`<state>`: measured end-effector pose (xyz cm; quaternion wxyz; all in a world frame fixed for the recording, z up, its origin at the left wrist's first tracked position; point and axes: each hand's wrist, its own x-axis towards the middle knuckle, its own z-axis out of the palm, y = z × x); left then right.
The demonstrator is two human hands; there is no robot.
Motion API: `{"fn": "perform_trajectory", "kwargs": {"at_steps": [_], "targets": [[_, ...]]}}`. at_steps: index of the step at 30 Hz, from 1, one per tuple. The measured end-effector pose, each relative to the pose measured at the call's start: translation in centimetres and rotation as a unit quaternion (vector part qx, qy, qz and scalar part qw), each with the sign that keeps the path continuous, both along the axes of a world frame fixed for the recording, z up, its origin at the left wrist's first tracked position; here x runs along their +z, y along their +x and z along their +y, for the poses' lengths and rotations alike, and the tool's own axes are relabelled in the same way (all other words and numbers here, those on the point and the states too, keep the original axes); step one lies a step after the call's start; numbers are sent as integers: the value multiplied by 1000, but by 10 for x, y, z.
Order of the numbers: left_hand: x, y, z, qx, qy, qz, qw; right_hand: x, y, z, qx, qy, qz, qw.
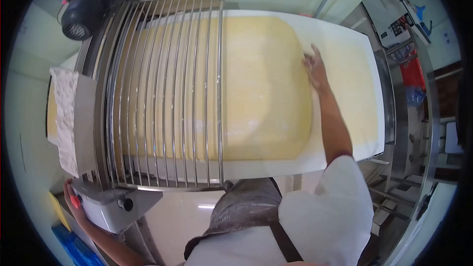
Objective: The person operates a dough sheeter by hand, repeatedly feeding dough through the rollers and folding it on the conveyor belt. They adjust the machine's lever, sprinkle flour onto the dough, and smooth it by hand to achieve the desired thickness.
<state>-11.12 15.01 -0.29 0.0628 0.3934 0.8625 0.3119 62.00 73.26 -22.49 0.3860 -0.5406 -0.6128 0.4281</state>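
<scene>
A wide sheet of pale yellow dough (pixel 266 88) lies on the white belt (pixel 246 168) of a dough sheeter, its left part under a metal bar guard (pixel 219 74). My right hand (pixel 315 69) is at the dough's right edge, fingers apart, with the fingertips close over the rim. At the lower left, my left hand (pixel 72 199) curls around the end of the grey control box (pixel 106 210), at a red knob (pixel 75 202). Part of its fingers is hidden behind the box. A black knob (pixel 127 205) sits on the same box.
A white flour-dusted tray (pixel 74 118) stands on the machine at the left. Above it is a black motor (pixel 84 15). Metal shelving (pixel 428 118) runs along the right side. Blue plastic (pixel 74 246) lies at the lower left.
</scene>
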Motion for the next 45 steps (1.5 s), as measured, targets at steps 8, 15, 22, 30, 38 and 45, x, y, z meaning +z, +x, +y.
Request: {"fn": "perform_trajectory", "kwargs": {"at_steps": [8, 15, 22, 30, 38, 45], "targets": [[6, 17, 16, -9, 5, 33, 999, 20, -116, -251, -12, -87, 176, 981], [7, 29, 22, 14, 29, 30, 999, 19, -199, -319, 76, -188, 193, 960], [17, 39, 29, 50, -4, 0, 999, 24, -190, -108, 303, 315, -267, 859], [16, 42, 32, 84, 5, 1, 996, 5, -312, -101, 575, 401, -200, 684], [24, 62, 42, 100, 4, 29, 995, 40, -254, -197, 592, 391, -271, 651], [17, 55, 36, 112, 5, 20, 993, 60, -142, -148, 142, 296, -370, 869]]}}
